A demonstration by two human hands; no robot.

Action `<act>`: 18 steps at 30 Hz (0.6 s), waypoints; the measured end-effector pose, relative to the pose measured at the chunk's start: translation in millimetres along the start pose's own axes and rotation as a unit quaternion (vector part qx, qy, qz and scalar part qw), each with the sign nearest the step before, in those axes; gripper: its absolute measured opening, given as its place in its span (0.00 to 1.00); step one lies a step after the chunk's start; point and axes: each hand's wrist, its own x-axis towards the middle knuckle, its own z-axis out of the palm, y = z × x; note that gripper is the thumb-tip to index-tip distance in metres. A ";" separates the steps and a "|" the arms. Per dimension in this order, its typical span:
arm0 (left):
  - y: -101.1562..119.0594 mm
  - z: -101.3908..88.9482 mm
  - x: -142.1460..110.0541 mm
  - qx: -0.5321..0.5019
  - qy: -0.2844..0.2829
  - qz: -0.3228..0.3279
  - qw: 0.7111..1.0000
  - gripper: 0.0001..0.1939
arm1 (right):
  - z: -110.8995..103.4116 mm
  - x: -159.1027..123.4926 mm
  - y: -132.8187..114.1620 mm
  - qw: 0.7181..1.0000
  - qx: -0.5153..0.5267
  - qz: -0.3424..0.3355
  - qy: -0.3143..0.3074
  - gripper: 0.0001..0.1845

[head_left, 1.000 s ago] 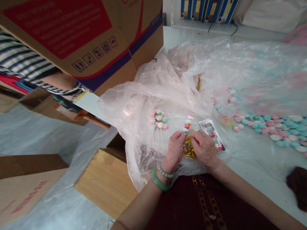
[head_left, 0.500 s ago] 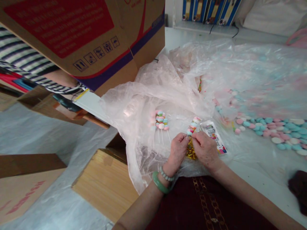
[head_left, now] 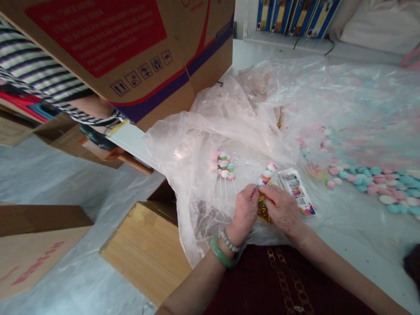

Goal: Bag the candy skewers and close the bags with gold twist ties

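A stack of pink, white and blue marshmallows in a wrapper (head_left: pixel 267 175) points away from me, its lower end between my two hands. My left hand (head_left: pixel 246 205), with a green bangle and a beaded bracelet on its wrist, pinches at that lower end. From the other side my right hand (head_left: pixel 285 210) pinches the same spot, fingertips nearly touching the left ones. What exactly lies between the fingertips is too small to make out. Shiny gold twist ties (head_left: pixel 264 211) lie beneath and between the hands. Just right of them is a white printed packet (head_left: pixel 298 192).
Several marshmallow sticks (head_left: pixel 225 168) lie on the clear plastic sheet (head_left: pixel 197 144) to the left. Loose marshmallows (head_left: pixel 380 181) spread at the right. A big carton (head_left: pixel 147 52) stands at the back left, with a person's striped sleeve (head_left: pixel 42 65) behind it. Blue folders (head_left: pixel 297 17) line a shelf.
The whole view has shifted a little, so things sit slightly further right. Both hands stay pinched at the lower end of the marshmallow stack, with only slight finger movement.
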 end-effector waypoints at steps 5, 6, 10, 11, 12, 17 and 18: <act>-1.7 3.0 0.6 -0.150 0.010 -0.073 0.986 0.11 | 2.0 -1.4 -2.0 0.997 0.045 0.043 0.042 0.15; -1.6 3.2 0.7 -0.188 0.014 -0.095 0.977 0.11 | 2.2 -1.5 -1.5 0.995 0.053 0.067 0.054 0.14; 2.2 2.7 1.5 -0.260 0.039 -0.114 0.958 0.13 | 0.3 2.3 3.0 0.984 0.110 0.138 0.002 0.11; 3.7 2.6 1.8 -0.257 0.047 -0.110 0.959 0.13 | -0.8 4.3 3.9 0.978 0.138 0.156 -0.013 0.10; 5.1 2.6 2.1 -0.253 0.051 -0.106 0.960 0.12 | -2.2 6.7 4.3 0.969 0.170 0.179 -0.022 0.10; 9.0 5.6 2.2 -0.262 0.038 -0.116 0.957 0.11 | -7.4 16.7 -0.2 0.897 0.322 0.299 -0.056 0.08; 8.9 6.5 1.9 -0.265 0.036 -0.121 0.956 0.12 | -7.3 17.4 -1.4 0.879 0.347 0.323 -0.052 0.08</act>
